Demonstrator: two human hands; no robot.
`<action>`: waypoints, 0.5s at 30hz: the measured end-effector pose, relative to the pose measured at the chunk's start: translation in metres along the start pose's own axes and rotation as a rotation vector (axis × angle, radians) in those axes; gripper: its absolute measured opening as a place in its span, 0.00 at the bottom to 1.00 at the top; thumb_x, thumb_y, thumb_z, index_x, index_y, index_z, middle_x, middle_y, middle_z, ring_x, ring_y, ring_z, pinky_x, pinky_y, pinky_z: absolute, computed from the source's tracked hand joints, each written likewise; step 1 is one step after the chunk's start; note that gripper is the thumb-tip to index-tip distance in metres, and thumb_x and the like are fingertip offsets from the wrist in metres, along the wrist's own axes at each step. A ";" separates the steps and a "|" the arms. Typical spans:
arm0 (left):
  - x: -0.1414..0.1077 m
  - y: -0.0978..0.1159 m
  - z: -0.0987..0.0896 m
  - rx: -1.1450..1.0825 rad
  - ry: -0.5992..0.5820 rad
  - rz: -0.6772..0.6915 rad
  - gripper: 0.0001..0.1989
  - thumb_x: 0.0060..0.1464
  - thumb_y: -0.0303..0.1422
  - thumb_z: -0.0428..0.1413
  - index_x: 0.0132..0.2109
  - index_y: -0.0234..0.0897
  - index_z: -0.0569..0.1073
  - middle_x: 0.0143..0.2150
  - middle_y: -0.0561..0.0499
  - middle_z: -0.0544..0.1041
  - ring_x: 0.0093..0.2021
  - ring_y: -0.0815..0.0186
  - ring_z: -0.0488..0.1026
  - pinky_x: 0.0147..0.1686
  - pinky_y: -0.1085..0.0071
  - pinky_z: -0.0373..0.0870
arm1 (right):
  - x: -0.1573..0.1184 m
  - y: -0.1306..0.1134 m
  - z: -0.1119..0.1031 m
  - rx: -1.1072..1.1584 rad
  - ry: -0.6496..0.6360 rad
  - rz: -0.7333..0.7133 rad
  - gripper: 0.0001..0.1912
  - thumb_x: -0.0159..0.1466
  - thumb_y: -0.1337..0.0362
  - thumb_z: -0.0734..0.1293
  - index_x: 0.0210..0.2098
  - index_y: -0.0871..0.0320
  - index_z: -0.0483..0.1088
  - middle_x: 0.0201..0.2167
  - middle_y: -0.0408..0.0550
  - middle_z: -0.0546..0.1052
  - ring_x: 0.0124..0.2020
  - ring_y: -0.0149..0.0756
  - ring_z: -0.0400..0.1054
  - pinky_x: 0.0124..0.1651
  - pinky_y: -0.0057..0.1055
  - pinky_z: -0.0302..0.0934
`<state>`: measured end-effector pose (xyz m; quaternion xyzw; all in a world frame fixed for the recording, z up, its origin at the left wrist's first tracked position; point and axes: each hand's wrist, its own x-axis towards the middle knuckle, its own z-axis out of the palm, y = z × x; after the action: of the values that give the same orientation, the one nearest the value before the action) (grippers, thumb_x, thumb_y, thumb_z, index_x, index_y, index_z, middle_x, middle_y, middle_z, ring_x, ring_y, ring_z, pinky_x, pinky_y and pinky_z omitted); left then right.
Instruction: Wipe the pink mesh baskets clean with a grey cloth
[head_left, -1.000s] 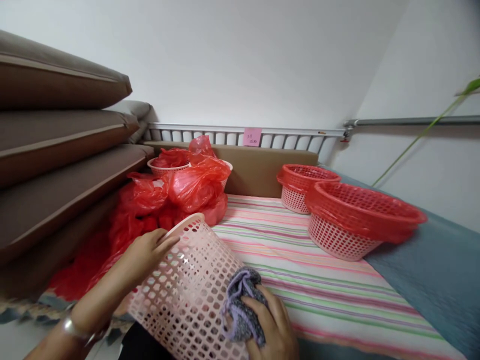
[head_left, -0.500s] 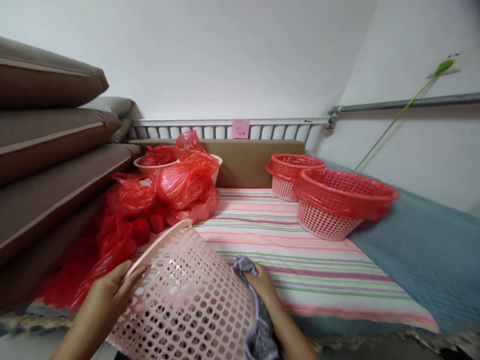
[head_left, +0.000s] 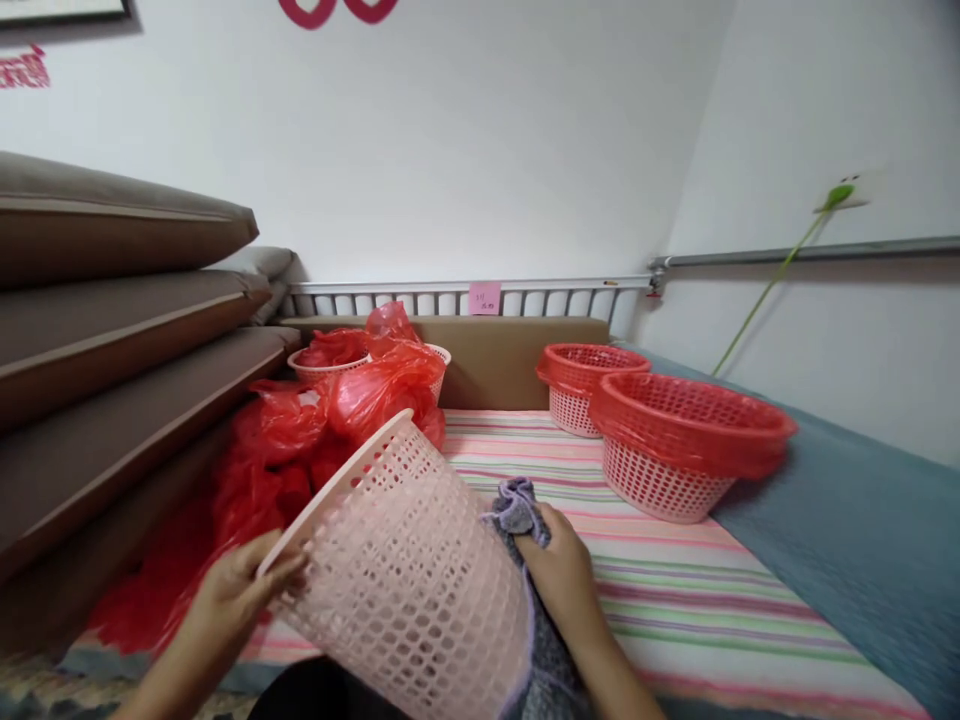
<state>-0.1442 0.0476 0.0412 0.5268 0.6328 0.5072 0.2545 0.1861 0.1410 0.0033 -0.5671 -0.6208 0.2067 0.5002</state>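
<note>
A pale pink perforated plastic basket lies tilted on its side in front of me, its rim facing left. My left hand grips that rim, thumb and fingers on either side of it. In my right hand is a bunched grey cloth with a lilac edge, held against the outside of the basket near its base. Part of the cloth hangs down along the basket's right side.
Red plastic bags are heaped at the left, before more pink baskets. Two baskets lined with red bags stand at the right on the striped sheet. Grey-brown cushions are stacked at the far left.
The view has tilted upward and shifted slightly. Basket and both hands sit a little further right in view; the cloth remains against the basket's side.
</note>
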 end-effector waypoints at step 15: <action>0.038 0.014 -0.002 -0.004 -0.171 -0.240 0.20 0.40 0.43 0.62 0.36 0.33 0.71 0.15 0.57 0.72 0.14 0.66 0.69 0.13 0.76 0.61 | -0.070 -0.013 0.031 -0.283 0.025 -0.388 0.22 0.48 0.73 0.63 0.41 0.50 0.71 0.47 0.48 0.71 0.49 0.43 0.65 0.49 0.35 0.61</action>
<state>-0.1524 0.0810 0.0628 0.4880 0.6662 0.4276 0.3675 0.1429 0.0829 -0.0256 -0.5043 -0.7345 0.0108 0.4539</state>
